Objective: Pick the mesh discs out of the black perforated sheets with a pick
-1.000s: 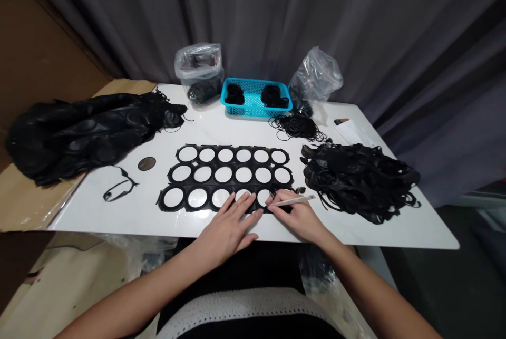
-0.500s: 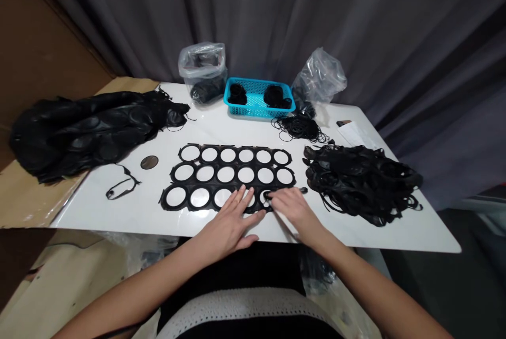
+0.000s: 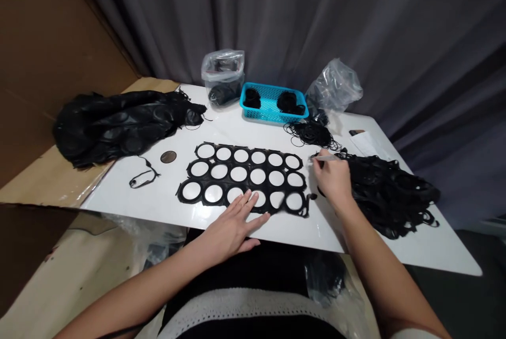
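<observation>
A black rubber-like sheet (image 3: 247, 182) with rows of round holes lies flat on the white table (image 3: 158, 207). My left hand (image 3: 237, 221) rests on its front edge, fingers spread and pressing down. To the right of the sheet, my right hand (image 3: 334, 176) pinches a slim pale tool (image 3: 327, 157) whose exact kind is unclear. A small dark bit shows by the tool's left end, too small to name. Beside that hand lies a heap of black perforated scraps (image 3: 391, 191). A ragged strip (image 3: 307, 204) sticks out at the sheet's front right corner.
Behind stand a blue basket (image 3: 272, 115) with black ring bundles, a clear bag (image 3: 223, 73) and another plastic bag (image 3: 338, 86). Thin black rings (image 3: 314, 134) lie before the basket. At left are a black sheet pile (image 3: 126, 128), a dark disc (image 3: 168, 156) and a loose strip (image 3: 144, 178).
My right hand has moved from the sheet's front row to the right and away from me, and the pale tool now shows above it. My left hand stays on the sheet. The view has shifted.
</observation>
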Motion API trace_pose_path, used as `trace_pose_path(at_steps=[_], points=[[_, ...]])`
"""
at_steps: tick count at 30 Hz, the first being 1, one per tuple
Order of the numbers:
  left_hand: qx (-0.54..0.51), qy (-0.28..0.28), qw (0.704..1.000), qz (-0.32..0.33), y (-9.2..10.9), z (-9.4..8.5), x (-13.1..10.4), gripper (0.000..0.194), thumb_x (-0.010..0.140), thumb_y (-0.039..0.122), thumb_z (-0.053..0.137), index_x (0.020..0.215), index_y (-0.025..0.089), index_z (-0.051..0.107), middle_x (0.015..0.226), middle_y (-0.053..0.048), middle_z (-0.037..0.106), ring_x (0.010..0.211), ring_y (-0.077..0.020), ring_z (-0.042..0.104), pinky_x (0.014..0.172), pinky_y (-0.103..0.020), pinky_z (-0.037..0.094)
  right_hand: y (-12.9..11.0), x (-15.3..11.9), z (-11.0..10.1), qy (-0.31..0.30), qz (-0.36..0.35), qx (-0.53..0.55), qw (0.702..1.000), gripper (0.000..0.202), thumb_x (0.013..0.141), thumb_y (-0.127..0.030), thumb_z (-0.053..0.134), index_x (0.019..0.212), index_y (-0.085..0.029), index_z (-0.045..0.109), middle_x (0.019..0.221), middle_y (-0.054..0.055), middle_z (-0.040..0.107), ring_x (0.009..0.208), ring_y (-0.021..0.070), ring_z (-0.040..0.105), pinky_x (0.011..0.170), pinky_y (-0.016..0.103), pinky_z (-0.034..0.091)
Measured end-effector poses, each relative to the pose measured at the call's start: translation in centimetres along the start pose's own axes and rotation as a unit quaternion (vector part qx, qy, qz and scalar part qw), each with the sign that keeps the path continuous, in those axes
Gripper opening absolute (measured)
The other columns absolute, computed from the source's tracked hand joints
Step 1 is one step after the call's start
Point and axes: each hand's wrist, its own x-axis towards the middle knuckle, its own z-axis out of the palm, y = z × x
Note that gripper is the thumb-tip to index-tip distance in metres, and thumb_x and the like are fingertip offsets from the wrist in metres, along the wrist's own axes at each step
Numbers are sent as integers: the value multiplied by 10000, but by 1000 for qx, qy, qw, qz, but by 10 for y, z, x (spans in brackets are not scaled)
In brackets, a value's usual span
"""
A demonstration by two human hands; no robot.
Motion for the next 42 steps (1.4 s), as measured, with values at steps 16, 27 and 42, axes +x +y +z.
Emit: trace_pose_path(at_steps=[16,27,42], points=[[37,27,998,-32,-1,1,-22,576,950,379,626,1464,210,428,1610,-163,298,1485,-312,298,1189,-484,326,-74,-65,18,-292,-56,383,875,236,900,-345,604,703,-230,544,693,-18,587,686,175,524,667,304,383],[36,22,998,-36,-3,3,-23,707,894,341,696,1501,201,360,1623,-183,250,1502,-320,243,1204,-491,290,-72,-75,16,-288,-111,309,899,211,928,-298,585,728,-234,565,798,-3,653,817,205,554,803,353,368],[24,33,998,-37,-4,1,-22,693,856,315,739,1466,218,426,1630,-185,228,1495,-342,255,1195,-513,298,-76,-92,17,-165,-362,166,902,117,959,-131,481,922,-188,576,1060,103,694,1054,249,579,905,420,306]])
